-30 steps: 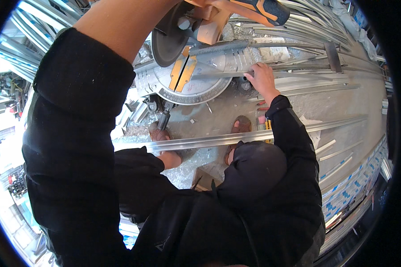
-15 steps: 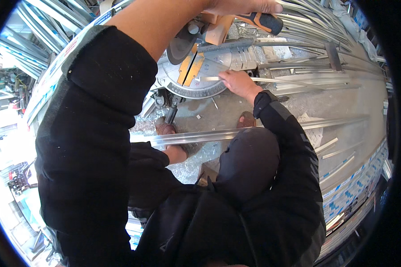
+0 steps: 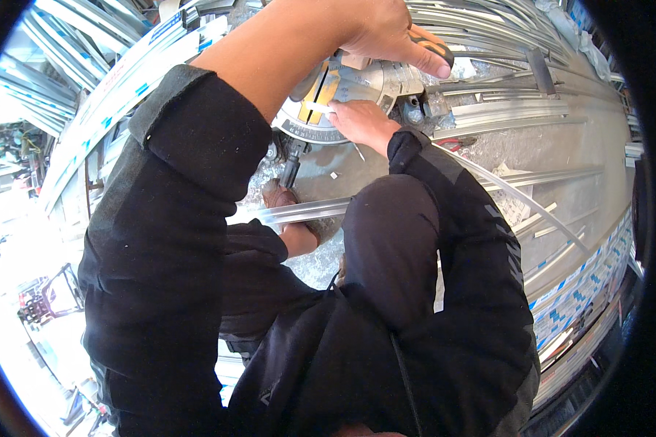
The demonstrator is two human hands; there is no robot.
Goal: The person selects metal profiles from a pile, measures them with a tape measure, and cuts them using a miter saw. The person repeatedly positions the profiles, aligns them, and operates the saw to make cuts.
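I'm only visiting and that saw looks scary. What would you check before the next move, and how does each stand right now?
1. Left hand on the orange saw handle: ok.
2. Right hand away from the blade path: not ok, it rests on the miter saw's round table.
3. Blade guard position: cannot tell.
4. Foot near the long aluminium profile: ok, though touching or apart, cannot tell.
5. Workpiece seated: cannot tell.

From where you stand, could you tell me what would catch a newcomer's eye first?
The left hand at top centre grips the orange-and-black handle of a mitre saw. Just below, the right hand rests on the saw's round table. Shiny aluminium profiles lie across the floor to the right.
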